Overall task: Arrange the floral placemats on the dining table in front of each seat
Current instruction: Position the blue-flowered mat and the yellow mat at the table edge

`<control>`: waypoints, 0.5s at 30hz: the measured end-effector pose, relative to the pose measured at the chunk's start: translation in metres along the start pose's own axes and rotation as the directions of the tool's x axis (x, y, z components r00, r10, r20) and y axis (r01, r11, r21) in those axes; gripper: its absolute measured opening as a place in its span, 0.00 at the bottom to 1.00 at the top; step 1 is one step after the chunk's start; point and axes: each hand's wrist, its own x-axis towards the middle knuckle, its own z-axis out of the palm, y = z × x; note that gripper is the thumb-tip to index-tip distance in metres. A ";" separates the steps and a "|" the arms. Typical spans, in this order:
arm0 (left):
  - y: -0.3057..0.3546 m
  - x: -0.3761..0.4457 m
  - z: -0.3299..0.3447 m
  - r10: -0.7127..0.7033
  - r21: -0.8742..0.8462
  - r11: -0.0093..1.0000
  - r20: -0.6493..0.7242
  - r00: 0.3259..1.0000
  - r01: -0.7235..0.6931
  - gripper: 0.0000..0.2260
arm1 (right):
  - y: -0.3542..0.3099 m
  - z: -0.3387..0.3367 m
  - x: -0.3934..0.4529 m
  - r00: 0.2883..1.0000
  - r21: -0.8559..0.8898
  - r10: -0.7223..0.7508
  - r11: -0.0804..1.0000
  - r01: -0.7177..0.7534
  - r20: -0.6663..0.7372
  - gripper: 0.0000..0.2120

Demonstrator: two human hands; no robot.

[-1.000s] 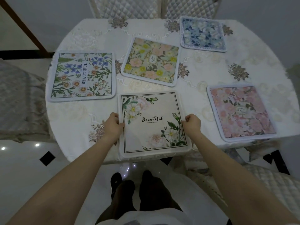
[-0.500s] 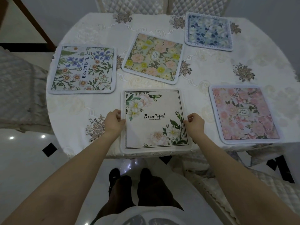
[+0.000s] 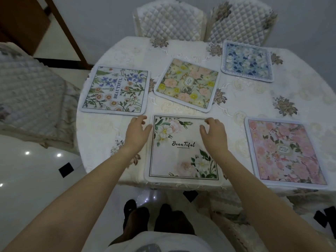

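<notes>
At nine o'clock you have a quilted chair cover [image 3: 31, 95], soft and diamond-stitched, well apart from the round dining table [image 3: 254, 99], whose embroidered cream cloth drapes over the rim. At about ten o'clock on the table lies the wildflower placemat [image 3: 114, 90], a flat rounded-corner rectangle with a pale bound edge, its outer side close to the table's rim.

Your left hand [image 3: 137, 134] hovers over bare cloth just beside the left edge of the cream placemat [image 3: 183, 150], fingers loosely spread and relaxed, gripping nothing; whether the thumb touches the mat's edge you cannot tell. That cream mat, printed "BeauTiful" with white blooms, sits at six o'clock directly in front of you, its near edge reaching the table's rim. Your right hand [image 3: 213, 135] is over its upper right part, fingers spread and slightly bent, holding nothing.

Near the centre lies the yellow-and-pink placemat [image 3: 187, 84], turned at an angle, with narrow strips of cloth between it and its neighbours. Two quilted chair backs [image 3: 171, 19] stand at twelve o'clock. The blue placemat [image 3: 247, 60] lies at one o'clock near the far rim. At four o'clock the pink placemat [image 3: 285, 151] lies with its near edge at the rim, a band of open cloth separating it from the cream one.
</notes>
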 end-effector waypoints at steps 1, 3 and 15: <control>0.006 0.002 -0.009 0.039 0.002 0.999 -0.023 0.999 -0.039 0.16 | -0.012 -0.003 0.004 0.999 0.001 -0.045 0.999 0.045 -0.014 0.15; 0.018 0.004 -0.028 0.108 0.027 0.994 -0.065 0.992 -0.107 0.15 | -0.038 -0.008 0.012 0.992 0.018 -0.123 0.992 0.123 -0.033 0.15; 0.001 -0.058 -0.151 0.182 0.184 0.974 -0.292 0.939 -0.131 0.19 | -0.172 0.011 -0.011 0.891 0.111 -0.452 0.884 0.454 -0.043 0.17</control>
